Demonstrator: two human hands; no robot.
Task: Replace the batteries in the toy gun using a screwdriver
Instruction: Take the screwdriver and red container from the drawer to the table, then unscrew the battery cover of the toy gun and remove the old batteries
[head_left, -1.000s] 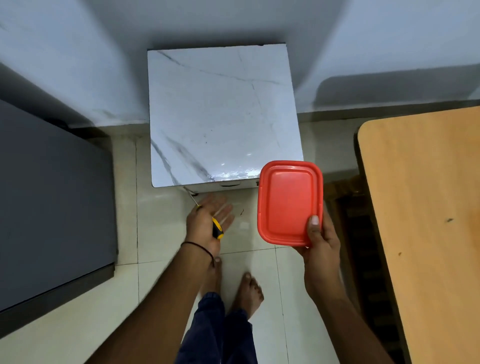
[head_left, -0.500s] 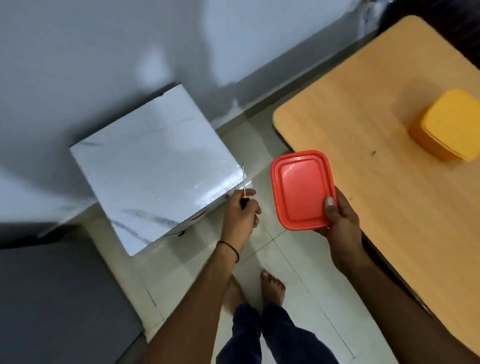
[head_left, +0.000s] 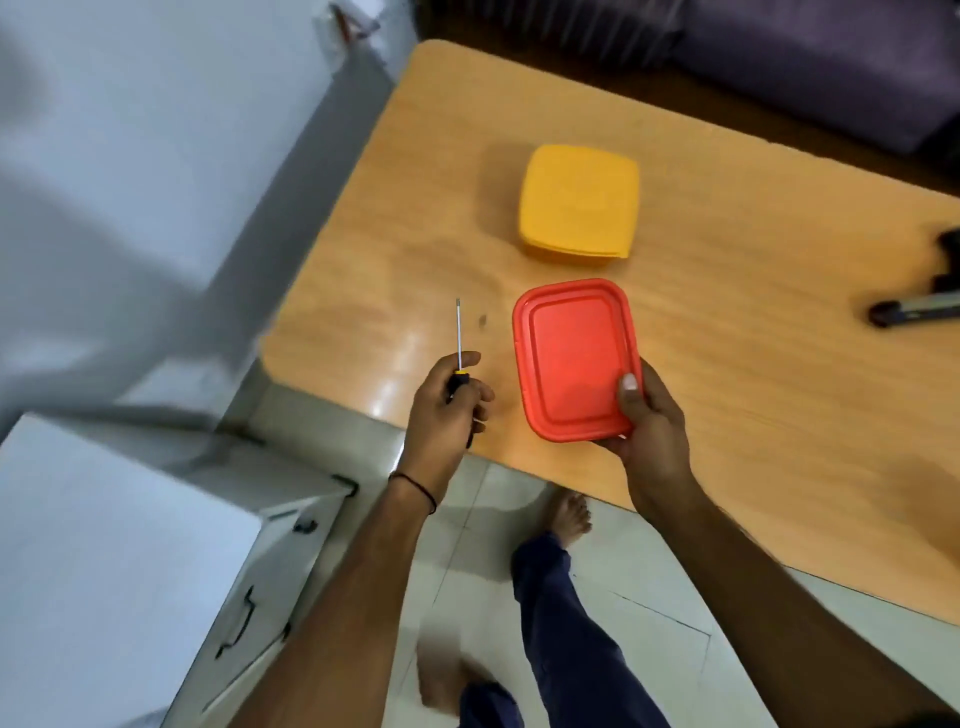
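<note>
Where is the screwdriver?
In the head view, the left hand grips the screwdriver over the near left corner of the wooden table, just left of the red box held by the right hand.

One wide view from your head, facing forward and down, close above table (head_left: 727, 415) edge and floor (head_left: 467, 551).

Screwdriver (head_left: 459, 343) left of near box (head_left: 571, 358), far box (head_left: 579, 202) behind it on table (head_left: 753, 364), cabinet (head_left: 104, 545) at left
</note>
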